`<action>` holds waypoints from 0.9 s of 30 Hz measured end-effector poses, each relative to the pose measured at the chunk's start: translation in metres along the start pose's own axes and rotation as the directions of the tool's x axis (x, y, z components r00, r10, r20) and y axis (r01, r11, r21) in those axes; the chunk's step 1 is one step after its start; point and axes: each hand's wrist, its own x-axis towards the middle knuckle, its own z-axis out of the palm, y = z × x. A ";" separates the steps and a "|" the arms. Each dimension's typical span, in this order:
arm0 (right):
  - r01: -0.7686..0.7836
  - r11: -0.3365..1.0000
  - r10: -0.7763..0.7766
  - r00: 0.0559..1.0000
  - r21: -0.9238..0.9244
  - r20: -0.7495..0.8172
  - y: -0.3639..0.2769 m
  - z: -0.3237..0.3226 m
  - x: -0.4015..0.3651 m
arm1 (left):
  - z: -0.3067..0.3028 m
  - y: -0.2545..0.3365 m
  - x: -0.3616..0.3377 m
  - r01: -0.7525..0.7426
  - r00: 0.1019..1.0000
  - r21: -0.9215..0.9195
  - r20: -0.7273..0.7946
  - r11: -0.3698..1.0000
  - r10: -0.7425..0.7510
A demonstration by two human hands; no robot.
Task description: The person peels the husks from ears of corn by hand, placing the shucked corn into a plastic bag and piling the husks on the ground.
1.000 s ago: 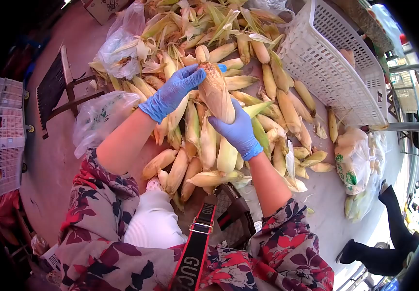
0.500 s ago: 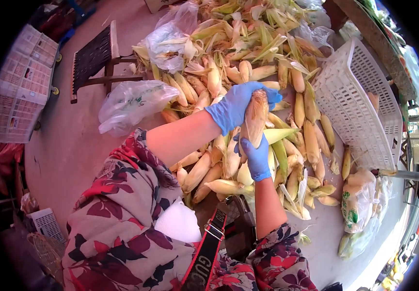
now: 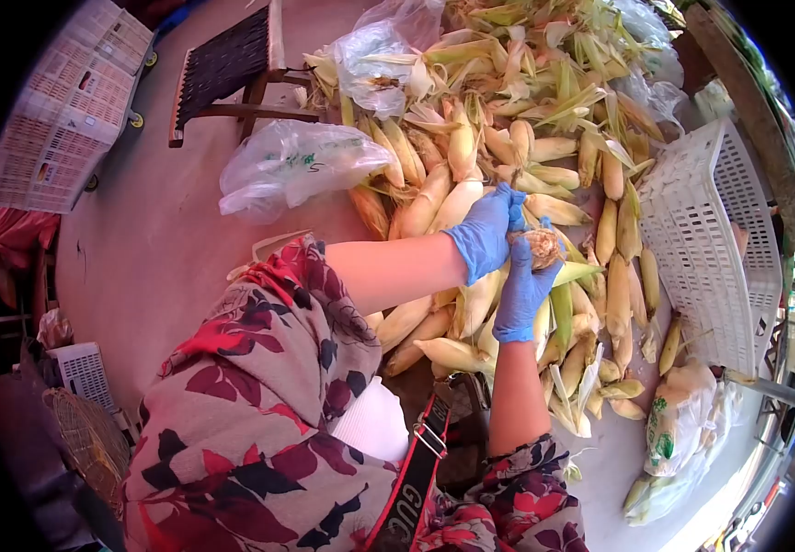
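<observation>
An ear of corn [image 3: 543, 247] is between my two blue-gloved hands in the head view, its brownish end turned toward me. My left hand [image 3: 489, 232] closes around the far side of the ear, with its fingers partly hidden. From below, my right hand [image 3: 528, 290] wraps the near end, thumb along its right side. Beneath both hands lies a spread pile of corn ears [image 3: 429, 198], most still in pale husk. A green husk leaf [image 3: 577, 273] sticks out just right of my right hand.
Loose husks [image 3: 526, 64] heap up behind the pile. A white plastic crate [image 3: 692, 239] stands tilted at the right, above filled plastic bags [image 3: 680, 419]. A clear plastic bag [image 3: 301, 166] and a low stool [image 3: 227, 69] are at the left, with stacked crates [image 3: 66, 110] beyond.
The corn ear has gone from upright to tipped, its end now facing me. Both hands have moved lower relative to the pile, and the whole view has shifted a little.
</observation>
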 end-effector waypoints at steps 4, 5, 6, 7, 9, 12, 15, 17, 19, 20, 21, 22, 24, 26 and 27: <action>-0.470 0.657 0.471 0.866 0.589 0.166 0.035 -0.035 0.052 | -0.010 -0.003 -0.014 0.108 0.978 -0.026 0.182 0.994 -0.102; -0.576 0.540 0.587 0.780 0.614 0.215 0.041 -0.047 0.065 | -0.012 -0.005 -0.018 0.110 0.959 0.066 0.254 0.992 -0.124; -0.486 0.539 0.593 0.799 0.688 0.099 0.060 -0.067 0.083 | -0.017 -0.010 -0.036 0.179 0.942 0.177 0.254 0.968 -0.220; -0.390 0.536 0.591 0.807 0.749 -0.003 0.079 -0.088 0.096 | -0.024 -0.014 -0.056 0.224 0.922 0.288 0.247 0.931 -0.298; -0.568 0.531 0.697 0.715 0.629 0.057 0.079 -0.130 0.106 | -0.027 -0.021 -0.065 0.143 0.932 0.411 0.249 0.900 -0.262; -0.539 0.654 0.600 0.797 0.532 0.070 0.033 -0.124 0.092 | -0.021 -0.011 -0.049 -0.131 0.862 0.807 0.380 0.576 -0.336; -0.438 0.680 0.462 0.879 0.588 0.120 0.023 -0.102 0.082 | 0.001 -0.013 -0.032 -0.629 0.766 0.771 0.637 0.096 -0.091; -0.369 0.609 0.451 0.889 0.702 0.076 0.006 -0.075 0.072 | 0.002 -0.033 -0.024 -0.719 0.695 0.692 0.718 0.067 0.039; -0.271 0.480 0.560 0.827 0.834 -0.054 0.001 -0.059 0.072 | -0.001 -0.064 -0.019 -0.651 0.738 0.641 0.659 0.406 0.143; -0.228 0.485 0.593 0.795 0.844 -0.126 0.003 -0.058 0.071 | -0.007 -0.064 -0.018 -0.546 0.825 0.736 0.555 0.399 0.104; -0.185 0.492 0.626 0.754 0.851 -0.198 0.008 -0.060 0.069 | -0.008 -0.065 -0.015 -0.389 0.887 0.672 0.458 0.630 0.060; -0.122 0.344 0.649 0.748 0.931 -0.142 0.012 -0.066 0.070 | -0.012 -0.068 -0.012 -0.201 0.932 0.548 0.361 0.812 -0.014; -0.145 0.322 0.500 0.865 0.936 -0.038 0.012 -0.064 0.058 | -0.020 -0.059 -0.004 0.176 0.932 0.323 0.250 0.930 -0.263; -0.257 0.388 0.414 0.906 0.885 0.082 -0.011 -0.049 0.044 | -0.021 -0.029 0.019 0.094 0.942 0.305 0.282 0.948 -0.184; -0.346 0.478 0.442 0.889 0.807 0.120 -0.014 -0.045 0.033 | -0.023 -0.014 0.028 0.054 0.946 0.293 0.292 0.955 -0.143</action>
